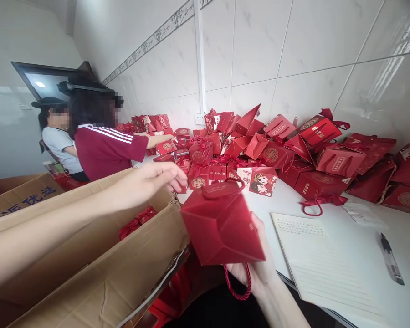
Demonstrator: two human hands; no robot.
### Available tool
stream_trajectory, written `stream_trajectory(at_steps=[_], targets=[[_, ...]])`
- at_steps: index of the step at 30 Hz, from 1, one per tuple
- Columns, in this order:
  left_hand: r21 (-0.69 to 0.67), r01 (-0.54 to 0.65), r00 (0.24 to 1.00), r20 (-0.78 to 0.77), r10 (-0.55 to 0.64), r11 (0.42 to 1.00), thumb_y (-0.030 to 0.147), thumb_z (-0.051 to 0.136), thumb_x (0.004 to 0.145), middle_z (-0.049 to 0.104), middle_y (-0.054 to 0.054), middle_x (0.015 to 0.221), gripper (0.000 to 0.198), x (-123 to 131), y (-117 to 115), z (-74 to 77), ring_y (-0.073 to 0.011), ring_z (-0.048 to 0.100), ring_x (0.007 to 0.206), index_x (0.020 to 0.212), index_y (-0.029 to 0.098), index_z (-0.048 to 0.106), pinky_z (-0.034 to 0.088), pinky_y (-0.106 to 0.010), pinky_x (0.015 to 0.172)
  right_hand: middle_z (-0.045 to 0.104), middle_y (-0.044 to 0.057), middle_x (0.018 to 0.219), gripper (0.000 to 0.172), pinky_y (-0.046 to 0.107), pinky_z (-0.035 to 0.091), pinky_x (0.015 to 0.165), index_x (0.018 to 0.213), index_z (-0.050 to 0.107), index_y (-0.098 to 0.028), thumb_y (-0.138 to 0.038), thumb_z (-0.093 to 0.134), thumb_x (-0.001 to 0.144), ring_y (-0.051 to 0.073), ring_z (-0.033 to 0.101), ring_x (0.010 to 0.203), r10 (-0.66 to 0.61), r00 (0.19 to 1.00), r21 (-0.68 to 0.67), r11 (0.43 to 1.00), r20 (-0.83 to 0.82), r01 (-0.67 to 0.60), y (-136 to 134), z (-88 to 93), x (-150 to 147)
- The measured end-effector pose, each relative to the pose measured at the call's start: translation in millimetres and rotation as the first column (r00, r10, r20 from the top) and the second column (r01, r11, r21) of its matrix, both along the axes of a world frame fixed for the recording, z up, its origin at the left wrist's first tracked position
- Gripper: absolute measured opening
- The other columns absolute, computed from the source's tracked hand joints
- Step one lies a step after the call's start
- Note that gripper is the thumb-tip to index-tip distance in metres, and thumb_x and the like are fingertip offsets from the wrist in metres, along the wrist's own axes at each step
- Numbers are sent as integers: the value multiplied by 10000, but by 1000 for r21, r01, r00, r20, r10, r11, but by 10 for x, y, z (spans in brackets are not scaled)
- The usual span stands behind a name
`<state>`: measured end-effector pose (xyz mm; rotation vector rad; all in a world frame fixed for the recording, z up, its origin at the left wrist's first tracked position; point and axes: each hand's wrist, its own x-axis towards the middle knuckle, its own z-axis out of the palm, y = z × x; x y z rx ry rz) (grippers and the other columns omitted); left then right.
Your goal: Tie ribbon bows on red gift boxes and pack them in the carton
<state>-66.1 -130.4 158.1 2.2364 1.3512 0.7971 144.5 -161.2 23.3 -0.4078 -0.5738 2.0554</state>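
My right hand [258,255] holds a red gift box [222,223] from below and behind, tilted above the table's front edge. One twisted red rope handle hangs beneath the box and another loops over its top. Part of that hand is hidden behind the box. My left hand [160,177] reaches over the cardboard carton, its fingers loosely bent and apart, near the front of the piled gift boxes [201,152]. I see nothing held in it, and whether a fingertip touches a red box there is unclear.
Inside the open carton [123,269] lie red ribboned boxes [136,223]. A written notepad [324,259] and a pen [392,259] lie on the white table at right. Two people are at left; the nearer, in a maroon shirt [105,152], reaches toward the pile.
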Motion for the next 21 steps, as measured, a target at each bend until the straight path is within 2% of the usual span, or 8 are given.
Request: stream_trajectory(at_steps=[3, 6, 8, 10, 12, 15, 18, 21], targets=[[-69, -41, 995, 82, 47, 997, 518, 405, 874, 693, -89, 931, 405, -86, 52, -3, -217, 672, 844, 943, 194, 639, 555, -360, 726, 702, 72, 938, 508, 405, 544, 812, 1100, 597, -224, -586, 590, 744, 276, 651, 935, -168, 978, 87, 984, 125, 158, -16, 5, 26], [-64, -7, 1000, -3, 7, 998, 578, 426, 840, 641, -110, 1137, 495, -50, -15, -12, -241, 628, 1024, 1153, 217, 557, 543, -385, 801, 648, 106, 1099, 585, 438, 506, 888, 1182, 540, -215, -594, 595, 739, 300, 603, 1047, -352, 895, 346, 904, 273, 250, -23, -16, 46], [-30, 41, 990, -131, -44, 999, 581, 549, 763, 568, -106, 1269, 639, -20, -91, -25, -259, 576, 1126, 1298, 249, 437, 528, -394, 849, 563, 109, 1232, 666, 451, 464, 950, 1260, 456, -226, -490, 694, 696, 304, 546, 1136, -544, 764, 625, 741, 347, 244, -21, -45, 65], [-14, 96, 960, -262, -96, 995, 534, 658, 686, 492, -96, 1358, 810, -21, -159, -44, -278, 528, 1193, 1379, 282, 324, 517, -405, 881, 464, 110, 1330, 816, 464, 415, 1006, 1328, 358, -246, -363, 777, 637, 305, 475, 1217, -742, 582, 850, 504, 333, 156, -11, -71, 90], [6, 152, 926, -351, -140, 988, 470, 720, 634, 450, -90, 1394, 908, -55, -208, -73, -294, 491, 1232, 1406, 304, 271, 497, -422, 921, 394, 115, 1381, 905, 480, 382, 1037, 1371, 285, -267, -302, 795, 625, 306, 405, 1279, -861, 446, 954, 297, 245, 50, 5, -81, 115], [79, 225, 897, -406, -174, 971, 367, 761, 592, 440, -99, 1392, 937, -128, -253, -146, -312, 471, 1245, 1400, 301, 291, 467, -426, 967, 349, 117, 1411, 912, 488, 387, 1039, 1401, 241, -299, -257, 777, 664, 299, 344, 1324, -906, 404, 992, 105, 127, -75, 30, -55, 124], [146, 232, 893, -423, -151, 962, 283, 742, 612, 418, -121, 1388, 908, -183, -287, -234, -308, 494, 1215, 1399, 280, 289, 490, -397, 935, 330, 117, 1427, 895, 498, 386, 1038, 1419, 217, -320, -229, 748, 705, 294, 323, 1339, -909, 409, 988, 22, 84, -154, 50, 1, 71], [182, 170, 914, -397, -86, 969, 305, 765, 569, 424, -136, 1352, 925, -250, -302, -299, -318, 503, 1187, 1374, 252, 314, 492, -414, 924, 266, 115, 1479, 915, 536, 344, 1056, 1446, 131, -341, -242, 715, 748, 294, 283, 1362, -913, 389, 976, 41, 124, -216, 88, 44, -22]])
